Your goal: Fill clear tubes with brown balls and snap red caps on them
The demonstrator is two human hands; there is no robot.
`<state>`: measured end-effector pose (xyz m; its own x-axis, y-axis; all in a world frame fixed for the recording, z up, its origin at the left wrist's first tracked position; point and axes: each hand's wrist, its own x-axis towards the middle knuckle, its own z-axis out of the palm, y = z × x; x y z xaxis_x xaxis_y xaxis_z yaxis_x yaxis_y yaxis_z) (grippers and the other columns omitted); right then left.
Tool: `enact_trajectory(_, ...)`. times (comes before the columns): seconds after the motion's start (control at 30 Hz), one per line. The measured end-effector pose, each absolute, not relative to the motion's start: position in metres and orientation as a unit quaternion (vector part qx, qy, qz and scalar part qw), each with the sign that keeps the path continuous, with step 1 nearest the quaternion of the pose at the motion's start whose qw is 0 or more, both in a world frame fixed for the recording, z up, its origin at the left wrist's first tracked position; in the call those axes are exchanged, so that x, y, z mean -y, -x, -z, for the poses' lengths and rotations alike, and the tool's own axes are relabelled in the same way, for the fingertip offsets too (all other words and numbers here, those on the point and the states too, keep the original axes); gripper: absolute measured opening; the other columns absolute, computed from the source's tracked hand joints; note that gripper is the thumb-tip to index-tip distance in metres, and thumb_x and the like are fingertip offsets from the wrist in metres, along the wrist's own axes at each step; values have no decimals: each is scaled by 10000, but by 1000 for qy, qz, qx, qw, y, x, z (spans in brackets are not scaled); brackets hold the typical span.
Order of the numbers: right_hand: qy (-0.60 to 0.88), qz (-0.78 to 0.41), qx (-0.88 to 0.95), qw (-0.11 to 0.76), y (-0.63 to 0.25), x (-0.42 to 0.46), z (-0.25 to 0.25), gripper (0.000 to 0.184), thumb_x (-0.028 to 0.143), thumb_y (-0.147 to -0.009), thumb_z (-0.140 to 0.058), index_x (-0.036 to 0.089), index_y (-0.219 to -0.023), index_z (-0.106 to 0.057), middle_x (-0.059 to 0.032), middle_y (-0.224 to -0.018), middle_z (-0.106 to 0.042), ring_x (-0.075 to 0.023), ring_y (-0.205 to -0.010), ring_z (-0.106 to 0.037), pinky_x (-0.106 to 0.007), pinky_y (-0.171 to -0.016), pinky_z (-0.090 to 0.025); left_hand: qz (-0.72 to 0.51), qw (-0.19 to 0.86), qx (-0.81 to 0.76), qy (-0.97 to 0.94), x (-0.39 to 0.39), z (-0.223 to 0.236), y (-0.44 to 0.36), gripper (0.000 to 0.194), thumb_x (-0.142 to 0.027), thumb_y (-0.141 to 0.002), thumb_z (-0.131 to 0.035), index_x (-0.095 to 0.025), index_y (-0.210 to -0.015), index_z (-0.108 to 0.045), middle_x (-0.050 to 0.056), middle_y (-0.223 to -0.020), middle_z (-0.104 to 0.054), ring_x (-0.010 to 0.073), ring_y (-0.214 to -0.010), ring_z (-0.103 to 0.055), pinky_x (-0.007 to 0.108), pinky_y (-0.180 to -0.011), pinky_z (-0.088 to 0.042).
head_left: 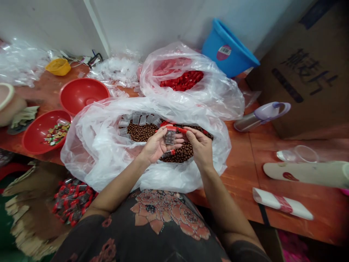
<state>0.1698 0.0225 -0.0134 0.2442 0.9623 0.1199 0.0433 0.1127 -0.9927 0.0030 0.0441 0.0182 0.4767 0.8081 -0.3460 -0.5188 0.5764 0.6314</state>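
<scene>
- Red cap piece [182,130] is pinched between thumb and forefinger of the right hand [201,145]; whether it touches the clear container's red top cannot be confirmed.
- Clear container [170,137], dark contents visible, is held by the left hand [156,146], thumb at its side and other fingers spread behind. Judged purpose: the red top stays exposed to the right hand.
- Both hands work over brown balls [144,133] in an open plastic bag [92,145]; presumably anything dropped falls back inside.
- Second red-topped container [169,153] is beneath the left palm; held or resting on the balls, cannot tell.
- Loose clear boxes [136,119] lie on the balls' far left side, apparently for short reach.
- Red parts [182,82] fill another bag directly beyond, the two bags touching.
- Near edge: bag film bunches against the person's shirt [169,214], so clearance there is judged slight.
- Left side: red bowls [84,95] crowd the film.
- Right side: bare table [240,156] separates bag and flask [247,120], offering the most elbow room.
</scene>
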Motion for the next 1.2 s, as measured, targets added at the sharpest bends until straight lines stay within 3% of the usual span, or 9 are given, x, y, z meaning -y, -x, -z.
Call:
enact_trajectory(0.43,522,-306,519,604,-167,-28,-5,228,390,-915,-607,245,-1040,-731,-39,-1015,-740,-201,-974,-688,-397,-926,-538,-445,797,-288,-288,-47,-41,-4,232,-337,-950,-503,-241,-1161,-518,64,-1030,-727,194,-849,-724,346,-733,-605)
enact_trajectory(0.63,503,-300,474,657,-157,-34,-12,297,364,-883,-657,260,-1159,-628,-21,-978,-724,-161,-889,-705,-327,-823,-576,-428,804,-314,-269,-50,-42,-7,299,-396,-943,-448,-198,-1122,-583,69,-892,-738,158,-658,-671,270,-572,-534)
enact_trajectory(0.73,508,-306,465,658,-155,-37,-14,276,377,-885,-651,242,-1126,-646,-35,-988,-731,-170,-895,-708,-342,-833,-583,-400,815,-334,-255,-51,-41,-9,361,-375,-912,-448,-165,-1148,-623,72,-819,-729,169,-633,-660,274,-540,-517)
enact_trajectory(0.93,470,-256,664,523,-162,-35,-15,339,353,-918,-612,315,-1254,-635,-43,-1205,-698,-224,-1103,-648,-461,-977,-527,-365,819,-372,-239,-52,-39,-14,359,-353,-956,-391,-143,-1029,-674,56,-719,-698,147,-599,-643,238,-525,-512)
enact_trajectory(1.1,441,-159,797,380,-170,-30,-14,688,395,-845,-705,279,-1456,-412,-119,-1399,-560,-310,-1269,-526,-545,-1038,-464,-348,827,-370,-241,-54,-37,-15,551,-620,-943,-414,-143,-1012,-679,76,-737,-699,157,-622,-667,190,-446,-442)
enact_trajectory(1.2,442,-117,826,329,-171,-28,-14,781,358,-847,-699,234,-1505,-299,-154,-1400,-532,-326,-1270,-509,-542,-1053,-449,-348,818,-399,-225,-55,-37,-18,457,-547,-935,-508,-127,-967,-685,68,-698,-688,154,-604,-664,197,-467,-459)
